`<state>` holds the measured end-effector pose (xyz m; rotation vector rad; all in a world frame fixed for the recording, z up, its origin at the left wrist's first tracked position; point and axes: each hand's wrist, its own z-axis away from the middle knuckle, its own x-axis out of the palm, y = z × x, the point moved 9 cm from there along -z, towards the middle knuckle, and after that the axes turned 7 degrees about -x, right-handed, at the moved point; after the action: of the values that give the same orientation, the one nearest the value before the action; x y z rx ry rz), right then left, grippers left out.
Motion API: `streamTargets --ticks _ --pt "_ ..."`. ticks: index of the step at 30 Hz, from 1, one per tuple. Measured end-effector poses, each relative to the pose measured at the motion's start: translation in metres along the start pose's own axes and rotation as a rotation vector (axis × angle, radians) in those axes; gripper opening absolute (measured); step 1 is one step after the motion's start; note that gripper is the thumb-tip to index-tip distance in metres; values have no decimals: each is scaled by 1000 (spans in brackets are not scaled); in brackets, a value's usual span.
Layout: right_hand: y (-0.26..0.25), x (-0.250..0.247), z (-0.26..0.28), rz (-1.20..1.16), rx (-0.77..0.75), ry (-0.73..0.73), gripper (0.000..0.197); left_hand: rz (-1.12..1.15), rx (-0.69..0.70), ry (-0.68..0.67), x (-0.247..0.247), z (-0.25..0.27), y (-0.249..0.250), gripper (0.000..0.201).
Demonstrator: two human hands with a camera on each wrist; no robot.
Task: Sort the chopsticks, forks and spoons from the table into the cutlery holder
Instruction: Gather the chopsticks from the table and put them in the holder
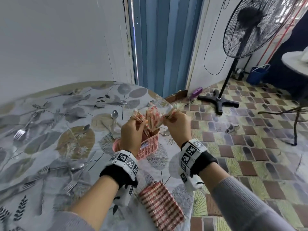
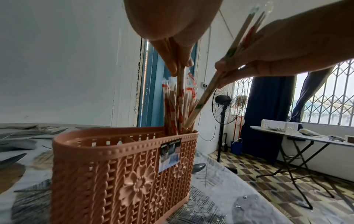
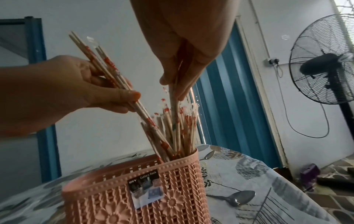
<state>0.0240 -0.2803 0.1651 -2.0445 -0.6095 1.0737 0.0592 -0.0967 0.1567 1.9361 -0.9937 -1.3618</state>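
A pink lattice cutlery holder (image 1: 150, 145) (image 2: 118, 166) (image 3: 172, 181) stands on the leaf-print table near its right edge. Several wrapped wooden chopsticks (image 1: 152, 117) (image 2: 172, 109) (image 3: 184, 128) stand in its far compartment. My left hand (image 1: 141, 124) (image 2: 182, 66) (image 3: 132, 97) grips a small bundle of chopsticks (image 3: 107, 72) whose tips are down in that compartment. My right hand (image 1: 166, 121) (image 3: 172, 89) (image 2: 222, 71) pinches another bundle (image 2: 208, 89), slanted into the same compartment. Spoons (image 1: 114, 114) (image 3: 235, 198) and forks (image 1: 20, 134) lie scattered on the table.
A red-checked cloth (image 1: 160, 209) lies at the table's near edge, below my wrists. More forks (image 1: 71, 185) lie near my left forearm. The table edge (image 1: 166, 100) runs just right of the holder. A standing fan (image 1: 250, 30) is on the tiled floor beyond.
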Motion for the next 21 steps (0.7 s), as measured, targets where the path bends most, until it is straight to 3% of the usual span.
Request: streamTargets --ticks 5,8,11,14,17,19,21 --pt "18 27 -16 82 -39 -156 17 -174 2 -91 25 -2 -12 32" --pt "27 41 -24 178 -46 -231 19 -227 38 -62 31 -3 -5 25" --pt "33 47 -27 67 -16 -235 25 -216 -5 -26 36 -3 -6 25" --pt "43 56 -21 -8 0 -273 30 -166 -47 19 43 6 -11 50" --pt "59 68 -10 -116 -6 -341 25 -58 -68 -16 55 20 -20 39" --pt "64 64 -9 -149 -16 -314 23 12 -32 -1 54 28 -22 36" --pt "59 48 -14 -194 -70 -214 25 50 19 124 37 35 -17 42"
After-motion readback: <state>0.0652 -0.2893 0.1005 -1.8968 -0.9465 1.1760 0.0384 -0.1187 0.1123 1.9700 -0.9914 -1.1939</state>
